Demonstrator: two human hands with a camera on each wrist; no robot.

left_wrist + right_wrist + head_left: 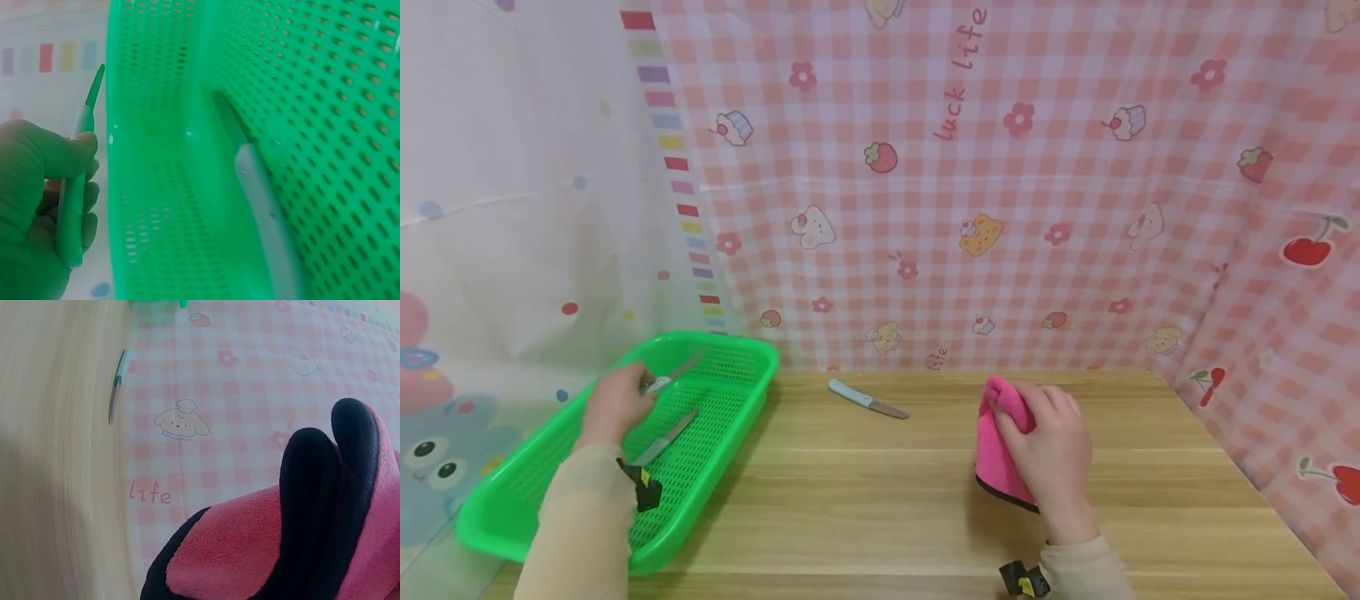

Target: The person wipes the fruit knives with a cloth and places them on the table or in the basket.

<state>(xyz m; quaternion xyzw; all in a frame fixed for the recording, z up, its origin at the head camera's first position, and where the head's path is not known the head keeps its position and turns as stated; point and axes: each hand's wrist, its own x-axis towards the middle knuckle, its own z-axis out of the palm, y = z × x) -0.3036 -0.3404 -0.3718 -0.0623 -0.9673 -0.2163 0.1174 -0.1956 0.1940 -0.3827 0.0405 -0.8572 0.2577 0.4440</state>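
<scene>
Pink checked backdrop (910,192), wood-grain tabletop (850,508). One knife (658,384) is pinched by the left hand (617,404) at the green basket (718,471), pink cloth (996,454) gripped by the right hand (1056,450); skin could get nicked if the loose knife (664,442) inside gets brushed.

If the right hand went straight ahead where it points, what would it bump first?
Probably the pink-and-white checked fabric wall behind the brown wood-grain table, with the pink black-edged cloth in the right hand touching first. Depth is unclear.
</scene>
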